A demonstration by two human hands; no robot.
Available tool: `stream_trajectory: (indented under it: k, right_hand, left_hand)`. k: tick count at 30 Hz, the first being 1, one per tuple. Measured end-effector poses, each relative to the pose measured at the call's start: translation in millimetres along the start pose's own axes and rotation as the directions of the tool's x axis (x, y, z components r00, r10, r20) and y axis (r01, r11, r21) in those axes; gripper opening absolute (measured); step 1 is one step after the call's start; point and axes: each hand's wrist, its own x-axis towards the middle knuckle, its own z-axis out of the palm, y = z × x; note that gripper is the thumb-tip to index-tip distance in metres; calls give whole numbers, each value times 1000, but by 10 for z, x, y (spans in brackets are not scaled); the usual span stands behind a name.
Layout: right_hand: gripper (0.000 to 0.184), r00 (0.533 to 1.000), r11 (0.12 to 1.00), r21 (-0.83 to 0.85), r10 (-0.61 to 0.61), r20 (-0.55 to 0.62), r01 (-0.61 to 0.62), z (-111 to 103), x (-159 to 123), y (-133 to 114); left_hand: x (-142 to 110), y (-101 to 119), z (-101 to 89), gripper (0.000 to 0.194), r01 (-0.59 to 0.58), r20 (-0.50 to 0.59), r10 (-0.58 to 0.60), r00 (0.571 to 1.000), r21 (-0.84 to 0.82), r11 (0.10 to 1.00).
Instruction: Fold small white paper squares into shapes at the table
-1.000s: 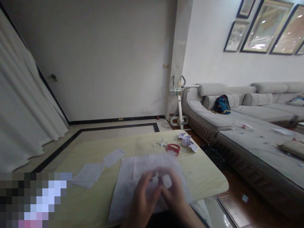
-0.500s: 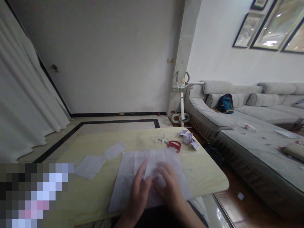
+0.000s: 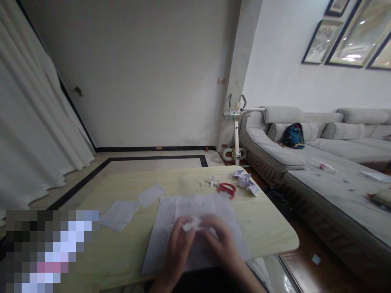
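Observation:
Between my two hands is a small piece of white paper (image 3: 192, 224), folded or crumpled; its exact shape is blurred. My left hand (image 3: 179, 241) closes on its left side, fingers curled round it. From the right, my right hand (image 3: 219, 236) has its fingers bent onto the same piece. Both hands are just above a large, creased white sheet (image 3: 168, 211) spread on the table. Beyond that sheet lie red-handled scissors (image 3: 226, 189), with small scraps by their blades.
The pale wooden table (image 3: 269, 228) also carries two flat paper pieces (image 3: 120, 213) at the left and folded purplish paper (image 3: 244, 180) at the far right corner. A grey sofa (image 3: 324, 203) with a blue bag (image 3: 293, 136) stands to the right. White exercise equipment (image 3: 236, 134) stands behind.
My hands were apart over the sheet, fingers spread and blurred; now they have come together with fingers curled on the small paper. The whole view has shifted slightly.

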Motion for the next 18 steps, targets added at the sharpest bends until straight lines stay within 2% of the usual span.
stream_trajectory:
  k: [3,7,12,14,18]
  right_hand:
    - [6,997,996,84,44,-68,-39,13,26,9]
    - [8,995,995,89,41,-87,-33,4,49,17]
    - [8,993,995,79,73,-91,-66,0,49,38]
    - [7,987,979,159,140,-80,-126,24,36,56]
    - [28,941,854,408,337,40,-323,97,-2,87]
  left_hand:
    - [-20,5,13,32,39,60,-36,998,-55,998]
    - [-5,12,26,32,43,7,-42,999,-36,998]
    - [19,73,30,30,28,-11,-28,1000,-14,999]
    - [16,93,19,30,23,-27,-23,999,0,1000]
    - [0,89,-16,32,45,-52,-43,998,34,998]
